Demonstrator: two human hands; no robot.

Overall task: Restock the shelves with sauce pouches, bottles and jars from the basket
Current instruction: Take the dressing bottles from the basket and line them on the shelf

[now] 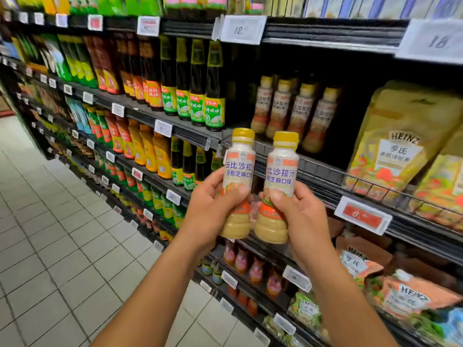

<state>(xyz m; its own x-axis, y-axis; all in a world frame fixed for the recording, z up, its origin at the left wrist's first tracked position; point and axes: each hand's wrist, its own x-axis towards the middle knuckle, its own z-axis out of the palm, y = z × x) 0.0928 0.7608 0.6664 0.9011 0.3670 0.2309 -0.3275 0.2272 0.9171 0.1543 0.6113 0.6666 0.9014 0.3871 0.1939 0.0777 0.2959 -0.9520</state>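
My left hand (215,204) grips a sesame dressing bottle (238,166) with a yellow cap and beige sauce, held upright. Beside it, my right hand (298,214) grips a second identical dressing bottle (281,171); the two bottles nearly touch. Both are raised in front of the black shelf edge (313,169). Behind them, on that shelf, stands a row of the same dressing bottles (295,111), with a dark gap to the left of the row. The basket is out of view.
Dark oil bottles with green labels (198,86) stand left of the gap. Yellow Heinz pouches (398,146) fill the shelf to the right behind a wire rail. Lower shelves hold jars and more pouches. A white tiled aisle floor (62,234) lies to the left.
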